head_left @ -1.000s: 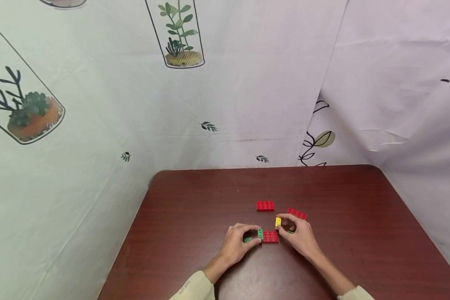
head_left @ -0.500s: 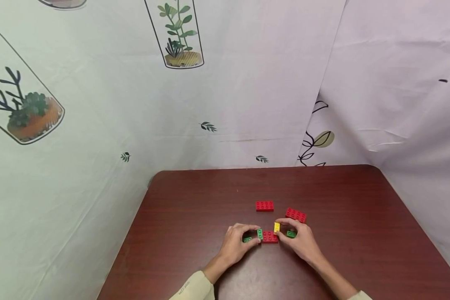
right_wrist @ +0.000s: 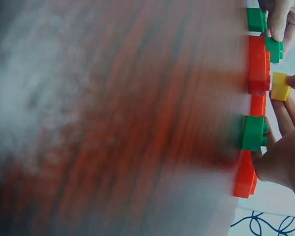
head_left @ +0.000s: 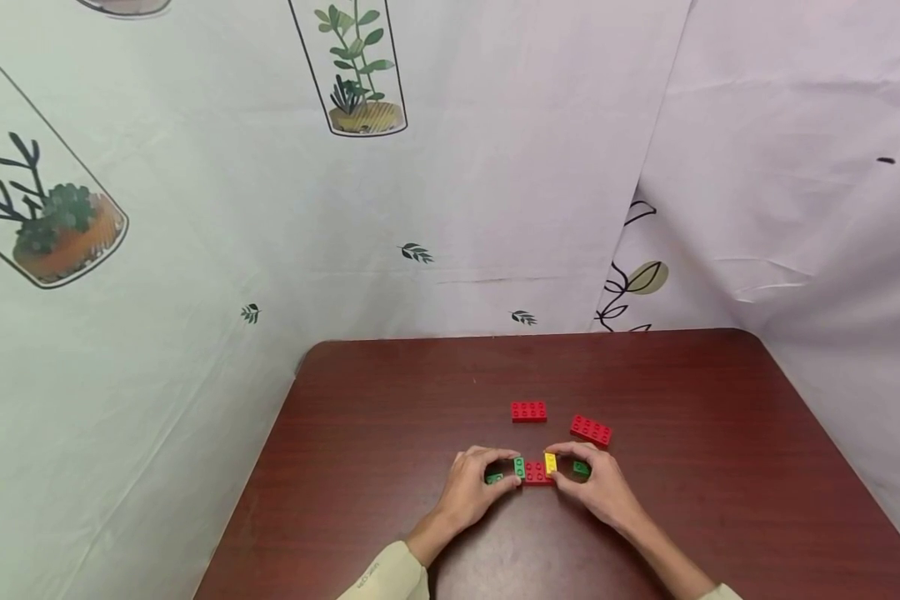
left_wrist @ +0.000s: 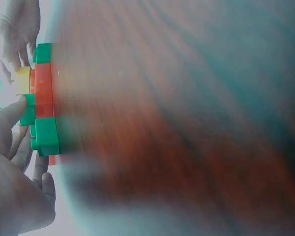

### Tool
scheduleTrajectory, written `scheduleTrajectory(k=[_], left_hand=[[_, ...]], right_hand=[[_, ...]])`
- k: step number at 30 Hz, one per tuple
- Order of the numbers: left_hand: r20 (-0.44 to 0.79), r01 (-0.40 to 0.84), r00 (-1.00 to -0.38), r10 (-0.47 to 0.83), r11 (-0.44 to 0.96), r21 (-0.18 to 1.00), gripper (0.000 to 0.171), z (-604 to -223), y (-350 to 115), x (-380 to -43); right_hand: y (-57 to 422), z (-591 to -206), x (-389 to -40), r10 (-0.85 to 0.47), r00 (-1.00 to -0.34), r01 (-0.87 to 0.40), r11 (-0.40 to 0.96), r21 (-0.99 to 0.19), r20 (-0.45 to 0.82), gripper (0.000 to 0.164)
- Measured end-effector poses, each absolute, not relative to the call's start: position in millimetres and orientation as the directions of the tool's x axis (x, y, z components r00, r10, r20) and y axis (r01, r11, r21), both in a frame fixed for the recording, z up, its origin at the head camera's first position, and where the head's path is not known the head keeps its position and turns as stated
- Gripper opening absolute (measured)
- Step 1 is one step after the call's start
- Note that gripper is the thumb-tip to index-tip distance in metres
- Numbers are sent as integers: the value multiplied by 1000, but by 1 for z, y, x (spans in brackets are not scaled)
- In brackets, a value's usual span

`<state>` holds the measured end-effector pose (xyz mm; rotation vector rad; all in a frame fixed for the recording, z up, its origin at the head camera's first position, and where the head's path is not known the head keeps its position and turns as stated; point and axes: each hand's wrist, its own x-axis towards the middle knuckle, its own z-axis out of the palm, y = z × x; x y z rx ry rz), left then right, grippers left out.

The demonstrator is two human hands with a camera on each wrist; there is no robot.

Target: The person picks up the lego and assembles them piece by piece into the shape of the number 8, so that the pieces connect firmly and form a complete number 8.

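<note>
A red building brick (head_left: 534, 473) lies between my hands in the head view, with a small green brick (head_left: 519, 469) mounted on its left end. My left hand (head_left: 468, 487) pinches that green brick between thumb and fingers. In my right hand (head_left: 598, 486) a small yellow brick (head_left: 551, 463) is pinched over the red brick's right end. The right wrist view shows the yellow brick (right_wrist: 280, 87) just above the red studs, with a thin gap. Another green brick (head_left: 494, 479) sits beneath my left hand, partly hidden. A third green brick (head_left: 581, 468) lies beside my right fingers.
Two more red bricks lie farther back on the brown table (head_left: 390, 400): one straight (head_left: 528, 412), the other angled (head_left: 591, 430) beyond my right hand. White patterned cloth (head_left: 495, 167) rises behind the table and along both sides.
My right hand has brought the yellow brick left and nearer to me, from beside the red brick to over its right end. My left hand stays on the green brick.
</note>
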<state>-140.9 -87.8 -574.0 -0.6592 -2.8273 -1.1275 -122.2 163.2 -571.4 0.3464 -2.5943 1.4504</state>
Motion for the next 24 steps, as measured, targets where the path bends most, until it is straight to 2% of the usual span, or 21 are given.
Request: scheduleTrajectory(k=[24], left_hand=[[178,394,-909,377,637,662,33,-573,-88,-142]], right_hand=[[166,-575,-124,-165,-964,-265,498,-826,210,35]])
